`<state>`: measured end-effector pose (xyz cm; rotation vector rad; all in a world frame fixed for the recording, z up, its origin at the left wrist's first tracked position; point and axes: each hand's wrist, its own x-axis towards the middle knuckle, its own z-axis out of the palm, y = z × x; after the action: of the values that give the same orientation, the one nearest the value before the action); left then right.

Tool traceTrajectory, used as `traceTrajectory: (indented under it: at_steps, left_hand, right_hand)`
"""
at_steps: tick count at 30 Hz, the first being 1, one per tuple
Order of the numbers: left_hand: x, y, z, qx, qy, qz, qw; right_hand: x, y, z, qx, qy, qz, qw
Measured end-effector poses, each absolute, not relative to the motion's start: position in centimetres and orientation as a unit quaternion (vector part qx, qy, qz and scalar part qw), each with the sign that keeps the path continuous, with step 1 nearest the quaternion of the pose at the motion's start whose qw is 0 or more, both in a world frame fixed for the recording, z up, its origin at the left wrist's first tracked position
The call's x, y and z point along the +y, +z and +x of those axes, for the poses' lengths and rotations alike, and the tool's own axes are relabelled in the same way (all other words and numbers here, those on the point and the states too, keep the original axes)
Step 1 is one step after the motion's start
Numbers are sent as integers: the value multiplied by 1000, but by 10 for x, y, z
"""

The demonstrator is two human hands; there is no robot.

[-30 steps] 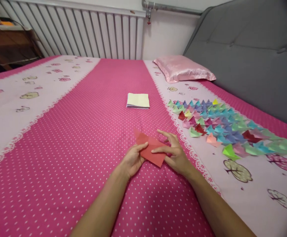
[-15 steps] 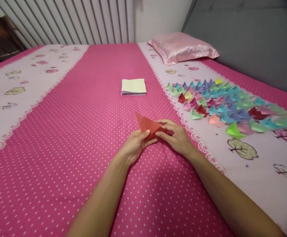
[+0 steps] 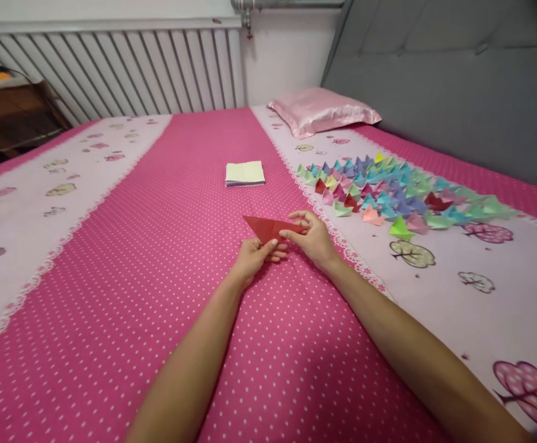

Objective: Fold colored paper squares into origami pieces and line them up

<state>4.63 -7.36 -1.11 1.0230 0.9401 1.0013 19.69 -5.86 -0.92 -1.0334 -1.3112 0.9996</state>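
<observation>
Evidently the folding was well along across the bed as a whole, yet only partway through on the red paper between my hands. The many small folded paper pieces standing in rows toward the bed's headboard edge looked finished to me, in greens, blues, purples, pinks and a few reds. The stack of sheets, lying flat on the pink dotted band, farther toward the bed's far edge than my hands, seemed the part not yet started, with a pale yellow sheet on top. The red paper was over that same band, near the lace border on the headboard side; whether its underside brushed the cloth I could not tell. It had been folded down to a long, low triangular shape, sharply pointed at its left end, with a faint crease by the middle and a darker, narrower stretch toward the right. It lacked the raised peak that many of the pieces in the rows showed, so I judged some shaping was left. My left hand had the lower edge pinched narrowly, thumb in front and fingers curled behind; my right hand held the right end between thumb and fingers, its upper fingers loosely bent.
</observation>
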Motion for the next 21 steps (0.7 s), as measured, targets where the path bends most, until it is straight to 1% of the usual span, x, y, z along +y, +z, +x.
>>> traceTrajectory:
  at_steps: [3, 7, 9, 14, 21]
  left_hand:
    - [-85, -11, 46, 415, 453, 437, 657]
    - [-99, -10, 49, 417, 467, 421, 656]
    - [-101, -9, 50, 422, 466, 425, 651]
    - [-95, -6, 53, 429, 435, 444, 655]
    - [-87, -3, 55, 444, 419, 419, 672]
  right_hand:
    - [-67, -11, 193, -521, 492, -418, 559]
    - [-77, -16, 188, -487, 568, -396, 532]
    - [-79, -16, 187, -481, 569, -408, 528]
    - [-76, -14, 192, -467, 528, -473, 529]
    - [-61, -15, 209, -456, 534, -470, 536]
